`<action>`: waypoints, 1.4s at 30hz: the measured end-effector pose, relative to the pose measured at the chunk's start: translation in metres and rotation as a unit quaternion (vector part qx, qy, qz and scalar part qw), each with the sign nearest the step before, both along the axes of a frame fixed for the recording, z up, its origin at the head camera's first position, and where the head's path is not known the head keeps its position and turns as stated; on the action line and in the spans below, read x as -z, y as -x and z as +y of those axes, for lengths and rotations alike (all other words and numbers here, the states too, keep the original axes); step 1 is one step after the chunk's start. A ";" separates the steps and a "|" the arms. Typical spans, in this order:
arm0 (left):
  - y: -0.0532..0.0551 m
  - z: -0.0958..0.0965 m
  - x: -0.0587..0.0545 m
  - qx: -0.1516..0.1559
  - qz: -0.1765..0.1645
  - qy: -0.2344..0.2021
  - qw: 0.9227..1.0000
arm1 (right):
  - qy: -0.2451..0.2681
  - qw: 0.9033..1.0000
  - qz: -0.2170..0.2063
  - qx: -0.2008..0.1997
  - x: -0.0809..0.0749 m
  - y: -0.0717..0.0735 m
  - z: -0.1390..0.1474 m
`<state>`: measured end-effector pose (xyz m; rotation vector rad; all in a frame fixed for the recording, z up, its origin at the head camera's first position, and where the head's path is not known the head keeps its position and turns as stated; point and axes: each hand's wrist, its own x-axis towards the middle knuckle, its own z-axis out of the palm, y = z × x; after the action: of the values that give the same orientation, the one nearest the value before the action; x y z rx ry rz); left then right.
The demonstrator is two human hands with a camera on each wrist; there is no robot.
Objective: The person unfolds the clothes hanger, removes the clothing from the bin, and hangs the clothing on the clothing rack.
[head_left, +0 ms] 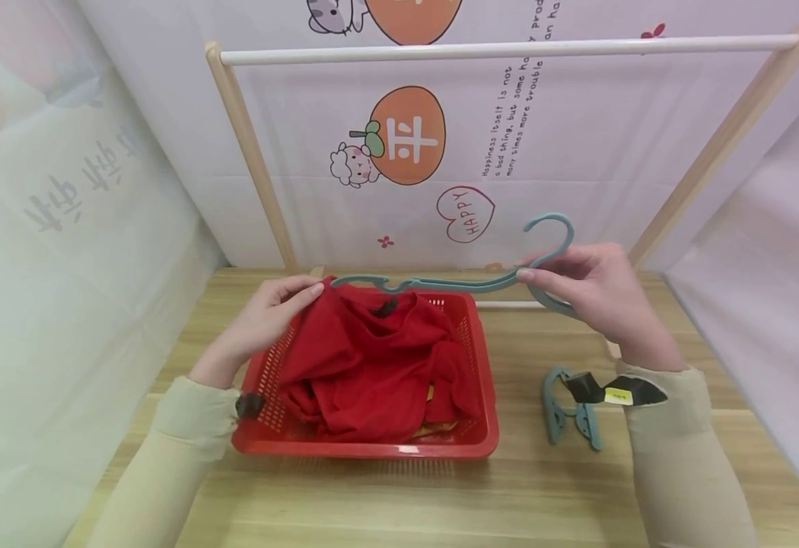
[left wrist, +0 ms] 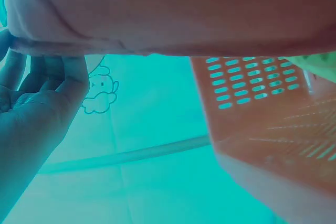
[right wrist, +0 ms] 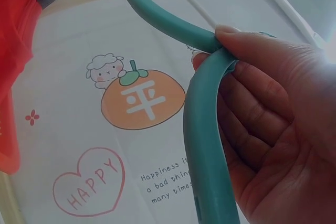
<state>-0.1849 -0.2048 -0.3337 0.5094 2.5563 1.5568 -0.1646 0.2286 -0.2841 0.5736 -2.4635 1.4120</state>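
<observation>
A red garment [head_left: 379, 380] with a dark label at its neckline lies heaped in the red basket [head_left: 487, 380], one upper corner lifted. My left hand [head_left: 272, 312] pinches that corner between thumb and fingers. In the left wrist view, the cloth [left wrist: 168, 14] fills the top, with my fingers at its edge. My right hand [head_left: 598, 293] pinches a blue-green hanger [head_left: 454, 286] just below its hook, as the right wrist view also shows. One hanger arm reaches left across the garment's neckline. Its tip meets the cloth beside my left fingers; whether it is inside is hidden.
A second blue-green hanger [head_left: 552, 415], folded, lies on the wooden table [head_left: 345, 510] right of the basket. Behind stands a rack with a white rail [head_left: 509, 50] and wooden posts [head_left: 252, 160]. Some yellow cloth [head_left: 437, 428] shows beneath the garment. Printed white sheets surround the table.
</observation>
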 end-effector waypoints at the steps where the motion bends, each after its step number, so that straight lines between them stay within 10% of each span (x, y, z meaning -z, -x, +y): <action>1: 0.000 0.000 -0.001 -0.001 0.003 0.000 1.000 | -0.001 1.000 -0.001 0.003 0.000 -0.001 0.001; 42: -0.001 0.029 -0.026 0.064 0.044 -0.038 0.996 | 0.015 1.000 0.003 -0.022 0.009 0.002 -0.006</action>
<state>-0.1840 -0.1756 -0.3076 0.7497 2.4781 1.6263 -0.1662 0.2224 -0.2934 0.6286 -2.4349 1.4597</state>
